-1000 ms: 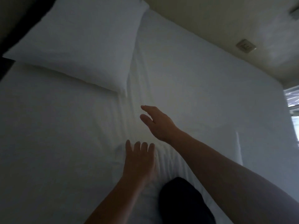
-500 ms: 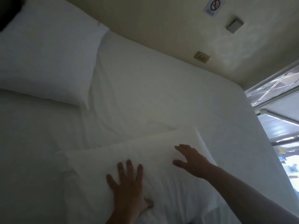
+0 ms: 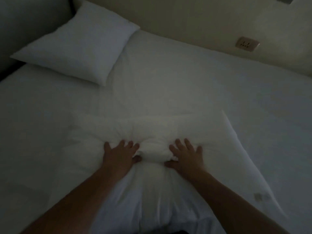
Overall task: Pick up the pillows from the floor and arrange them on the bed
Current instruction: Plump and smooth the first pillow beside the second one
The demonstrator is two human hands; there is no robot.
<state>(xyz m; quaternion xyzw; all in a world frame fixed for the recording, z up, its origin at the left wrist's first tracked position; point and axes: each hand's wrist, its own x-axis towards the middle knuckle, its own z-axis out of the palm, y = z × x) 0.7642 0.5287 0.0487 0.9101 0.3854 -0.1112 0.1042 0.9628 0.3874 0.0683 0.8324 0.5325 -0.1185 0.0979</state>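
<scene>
Left hand [image 3: 120,153], right hand [image 3: 186,155] spread flat, gripping nothing, pressing near pillow [image 3: 152,132]; hard shove risks it sliding skew, short of far pillow [image 3: 79,44] ahead-left.

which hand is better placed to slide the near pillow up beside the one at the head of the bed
Roughly even, slight edge to the right hand. Both press the near pillow mid-width, but the free spot beside the far pillow lies up and right; the left hand can steady.

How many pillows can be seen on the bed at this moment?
2. One pillow lies at the far left corner by the wall. The other pillow lies nearer, in the middle, with the left hand and right hand pressing on it. Others may lie outside the view.
</scene>
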